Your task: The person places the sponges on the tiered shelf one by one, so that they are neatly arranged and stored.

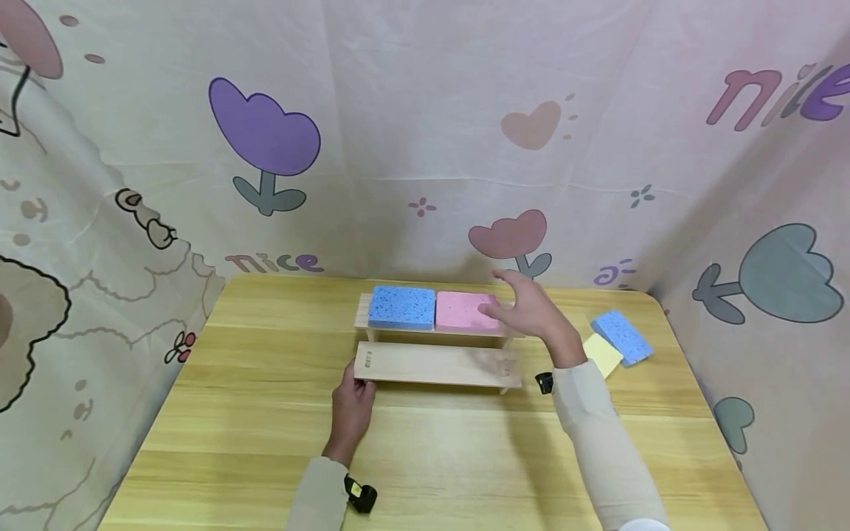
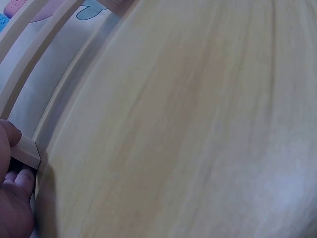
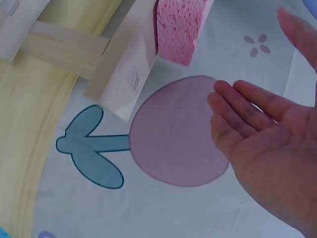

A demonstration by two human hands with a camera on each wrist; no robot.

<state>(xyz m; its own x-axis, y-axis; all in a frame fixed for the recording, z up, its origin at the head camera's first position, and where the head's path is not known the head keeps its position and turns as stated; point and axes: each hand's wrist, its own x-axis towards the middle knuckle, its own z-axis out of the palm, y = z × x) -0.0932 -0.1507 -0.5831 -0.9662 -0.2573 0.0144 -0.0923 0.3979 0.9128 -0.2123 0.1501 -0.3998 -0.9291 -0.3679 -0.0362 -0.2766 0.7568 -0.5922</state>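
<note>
A two-tier wooden rack (image 1: 438, 364) stands on the table, its upper step carrying a blue sponge (image 1: 401, 307) and a pink sponge (image 1: 461, 311) side by side. At the rack's left front corner, my left hand (image 1: 352, 405) pinches a wooden leg, thumb on one side and fingers on the other in the left wrist view. Beside the rack's right end my right hand (image 1: 527, 306) is spread, thumb apart from the fingers. It overlaps the pink sponge's right edge in the head view, but the right wrist view shows its palm holding nothing, apart from that sponge.
To the right lie a second blue sponge (image 1: 623, 338) and a yellow sponge (image 1: 603, 355), overlapping. A printed cloth (image 1: 412, 133) hangs behind and beside the wooden table (image 1: 265, 442). The rack stands near the table's back edge.
</note>
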